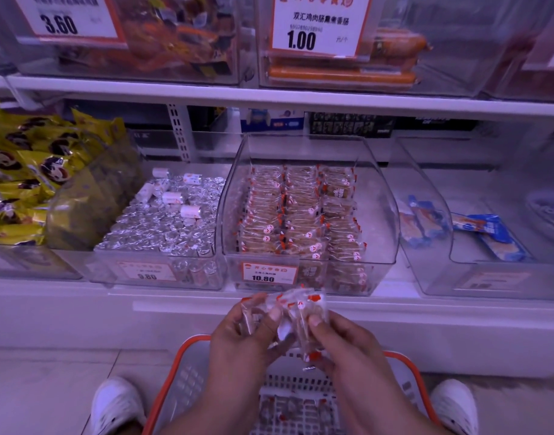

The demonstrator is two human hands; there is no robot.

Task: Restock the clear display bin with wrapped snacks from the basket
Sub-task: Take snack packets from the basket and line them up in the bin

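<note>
Shelf [269,312]: the white shelf runs right across, carrying a row of clear bins, and we're square on to the middle one.
Bin [385,215]: here's the clear display bin with the 10.80 tag; three rows of wrapped snacks stand packed in it, stacked high at the front and lower toward the back wall, so it looks well on but not full.
Basket [187,350]: orange-rimmed, down on the floor between the person's shoes; a few packets are visible at its bottom, so there's stock left to move.
Left hand [238,337]: fingers curled round one side of the bunch.
Right hand [341,343]: thumb and fingers pinching the other side.
Snacks in hand [296,304]: a small clutch of packets, held just in front of the bin, not yet in.
</note>
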